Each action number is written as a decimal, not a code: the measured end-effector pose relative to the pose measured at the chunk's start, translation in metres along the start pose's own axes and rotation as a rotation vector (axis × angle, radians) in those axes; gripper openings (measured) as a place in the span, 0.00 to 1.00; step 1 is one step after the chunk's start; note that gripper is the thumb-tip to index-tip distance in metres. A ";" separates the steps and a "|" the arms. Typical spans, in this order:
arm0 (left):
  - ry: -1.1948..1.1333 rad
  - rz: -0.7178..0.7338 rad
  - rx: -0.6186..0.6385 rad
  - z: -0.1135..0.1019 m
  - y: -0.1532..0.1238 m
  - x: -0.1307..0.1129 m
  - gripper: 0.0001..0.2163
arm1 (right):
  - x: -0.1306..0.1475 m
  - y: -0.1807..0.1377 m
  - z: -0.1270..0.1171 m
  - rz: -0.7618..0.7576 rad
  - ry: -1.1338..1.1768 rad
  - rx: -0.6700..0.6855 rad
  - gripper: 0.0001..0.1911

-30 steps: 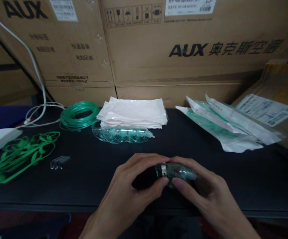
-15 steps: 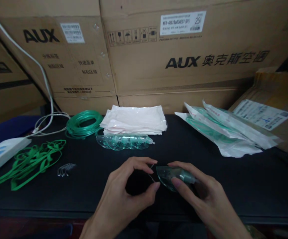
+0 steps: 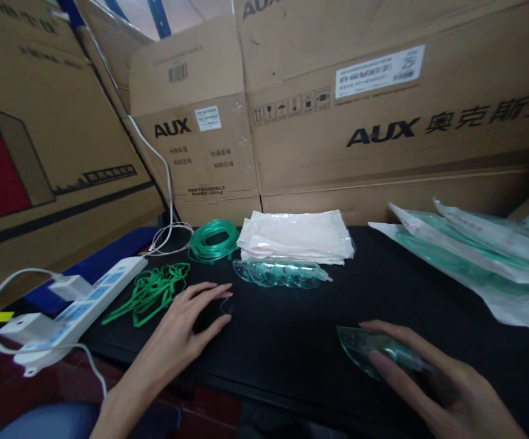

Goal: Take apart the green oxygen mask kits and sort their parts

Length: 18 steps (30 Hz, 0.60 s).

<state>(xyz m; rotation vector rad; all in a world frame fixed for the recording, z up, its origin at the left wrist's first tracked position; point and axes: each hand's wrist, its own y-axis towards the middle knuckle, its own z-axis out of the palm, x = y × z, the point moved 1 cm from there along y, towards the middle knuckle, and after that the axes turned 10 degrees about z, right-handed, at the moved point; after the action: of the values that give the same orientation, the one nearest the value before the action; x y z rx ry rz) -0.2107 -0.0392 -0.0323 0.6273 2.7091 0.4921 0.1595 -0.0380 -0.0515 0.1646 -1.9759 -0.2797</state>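
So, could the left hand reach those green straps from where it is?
Probably yes: the left hand appears right beside the green straps, and nothing visible stands between them.

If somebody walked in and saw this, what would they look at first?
Probably the big cardboard boxes behind the dark table, with bold AUX letters on them. Next, maybe the bright green straps lying just right of the white power strip. Then the clear, greenish mask in the right hand, at the lower right.
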 end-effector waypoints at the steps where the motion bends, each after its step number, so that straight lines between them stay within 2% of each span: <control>1: 0.020 -0.010 0.000 -0.002 -0.003 0.009 0.18 | 0.002 0.000 0.000 0.008 0.001 0.004 0.12; 5: 0.066 -0.079 0.010 -0.006 -0.017 0.031 0.23 | 0.003 -0.001 -0.001 0.023 -0.001 0.006 0.11; 10: 0.077 -0.122 0.014 -0.007 -0.031 0.042 0.24 | 0.000 -0.003 -0.002 0.041 0.022 -0.014 0.10; 15: 0.073 -0.087 -0.056 -0.007 -0.031 0.036 0.27 | 0.000 -0.001 -0.001 0.068 0.027 -0.009 0.12; 18: 0.051 -0.024 -0.109 -0.004 -0.014 0.018 0.24 | 0.001 0.004 -0.001 0.109 0.027 0.033 0.14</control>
<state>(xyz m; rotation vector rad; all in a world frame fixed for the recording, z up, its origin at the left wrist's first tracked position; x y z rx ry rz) -0.2330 -0.0436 -0.0389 0.5590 2.7115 0.6533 0.1600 -0.0340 -0.0492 0.0814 -1.9561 -0.1731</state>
